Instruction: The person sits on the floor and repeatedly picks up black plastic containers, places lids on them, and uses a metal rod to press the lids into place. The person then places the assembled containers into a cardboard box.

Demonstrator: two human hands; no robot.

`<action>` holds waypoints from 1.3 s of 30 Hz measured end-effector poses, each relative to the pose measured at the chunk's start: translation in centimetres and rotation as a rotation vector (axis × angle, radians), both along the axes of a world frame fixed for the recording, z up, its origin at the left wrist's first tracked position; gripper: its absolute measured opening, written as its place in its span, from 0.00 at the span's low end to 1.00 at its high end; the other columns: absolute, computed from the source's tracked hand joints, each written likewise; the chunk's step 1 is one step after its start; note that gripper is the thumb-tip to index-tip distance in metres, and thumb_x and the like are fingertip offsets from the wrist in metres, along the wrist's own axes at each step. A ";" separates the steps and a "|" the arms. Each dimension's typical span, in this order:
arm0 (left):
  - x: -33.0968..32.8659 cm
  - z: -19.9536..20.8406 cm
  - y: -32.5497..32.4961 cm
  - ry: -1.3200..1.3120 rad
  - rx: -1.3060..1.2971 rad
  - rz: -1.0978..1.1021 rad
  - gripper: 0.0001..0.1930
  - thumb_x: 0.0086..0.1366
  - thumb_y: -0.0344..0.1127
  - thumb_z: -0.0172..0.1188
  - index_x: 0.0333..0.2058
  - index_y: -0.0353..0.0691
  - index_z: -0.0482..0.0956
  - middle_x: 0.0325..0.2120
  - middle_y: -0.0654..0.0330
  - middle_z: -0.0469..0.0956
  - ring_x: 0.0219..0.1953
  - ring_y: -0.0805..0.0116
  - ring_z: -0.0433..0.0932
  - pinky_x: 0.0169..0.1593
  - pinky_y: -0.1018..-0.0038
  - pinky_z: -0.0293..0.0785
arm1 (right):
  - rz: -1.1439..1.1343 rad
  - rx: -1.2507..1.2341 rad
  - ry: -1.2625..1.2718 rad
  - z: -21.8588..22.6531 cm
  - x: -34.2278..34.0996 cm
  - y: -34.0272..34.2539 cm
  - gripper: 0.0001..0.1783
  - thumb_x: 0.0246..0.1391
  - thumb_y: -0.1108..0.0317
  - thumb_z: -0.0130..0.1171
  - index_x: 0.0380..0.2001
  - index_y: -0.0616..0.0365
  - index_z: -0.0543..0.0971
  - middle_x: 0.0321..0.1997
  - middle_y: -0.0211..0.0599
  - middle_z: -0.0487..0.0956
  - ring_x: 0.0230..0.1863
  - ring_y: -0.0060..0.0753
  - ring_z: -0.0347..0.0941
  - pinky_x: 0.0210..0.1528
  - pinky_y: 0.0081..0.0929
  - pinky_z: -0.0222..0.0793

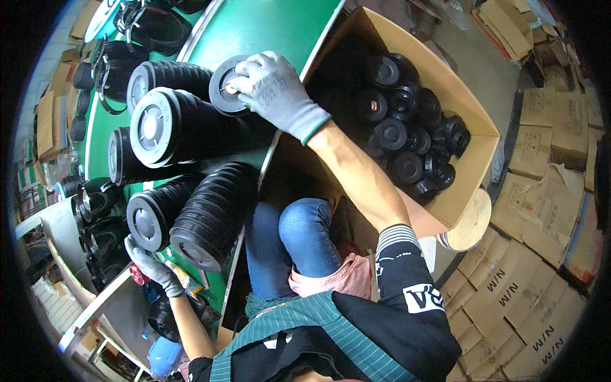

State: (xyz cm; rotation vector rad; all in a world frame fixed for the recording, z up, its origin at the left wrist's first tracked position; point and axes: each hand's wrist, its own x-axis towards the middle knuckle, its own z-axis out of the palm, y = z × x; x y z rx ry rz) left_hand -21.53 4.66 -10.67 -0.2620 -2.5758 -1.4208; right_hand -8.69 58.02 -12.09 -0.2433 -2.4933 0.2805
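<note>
My right hand [270, 86], in a grey work glove, has its fingers closed on a black round plastic lid [223, 95] at the near end of the green tabletop. A bare fingertip presses near the lid's centre, by a small pale spot. My left hand [154, 268], also gloved, is stretched out with nothing in it, beside the lower end of a lying stack of black round lids [145, 221]. Next to that, another black stack [207, 216] lies tilted. Farther up is a larger stack [153, 127] with a pale disc at its end.
A tall cardboard box [455, 172] with several loose black round parts stands at my right. Black pots with metal handles [153, 28] sit at the table's far left. Flat cartons [503, 305] cover the floor at right; a blue bottle [164, 356] is at lower left.
</note>
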 end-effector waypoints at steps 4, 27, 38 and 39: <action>0.8 -0.1 -0.1 -0.004 0.043 0.019 0.28 0.85 0.43 0.39 0.73 0.29 0.63 0.71 0.48 0.68 0.72 0.56 0.67 0.76 0.59 0.62 | -0.168 0.229 -0.228 -0.2 -2.2 0.6 0.08 0.61 0.51 0.67 0.35 0.37 0.89 0.40 0.24 0.86 0.48 0.29 0.81 0.51 0.32 0.78; -0.9 -3.3 -4.2 0.072 -0.629 -0.063 0.28 0.76 0.31 0.51 0.72 0.31 0.65 0.72 0.45 0.66 0.72 0.49 0.67 0.75 0.59 0.65 | 0.235 -0.086 -0.267 6.5 -1.5 4.6 0.10 0.59 0.52 0.66 0.37 0.41 0.89 0.38 0.35 0.88 0.42 0.41 0.84 0.51 0.38 0.75; -2.4 -7.2 -9.5 0.186 -0.658 0.053 0.29 0.85 0.47 0.41 0.74 0.30 0.62 0.72 0.43 0.67 0.70 0.49 0.72 0.73 0.58 0.69 | 0.083 0.047 -0.605 -5.2 15.9 24.4 0.05 0.57 0.67 0.62 0.29 0.54 0.81 0.34 0.43 0.83 0.41 0.47 0.84 0.44 0.45 0.80; -3.6 -7.1 -4.6 -0.107 -0.100 0.091 0.29 0.86 0.46 0.41 0.73 0.29 0.62 0.71 0.43 0.68 0.69 0.50 0.73 0.73 0.59 0.69 | 0.045 0.121 -0.763 -10.0 20.8 22.2 0.04 0.56 0.68 0.61 0.28 0.54 0.80 0.34 0.43 0.82 0.41 0.49 0.84 0.44 0.46 0.80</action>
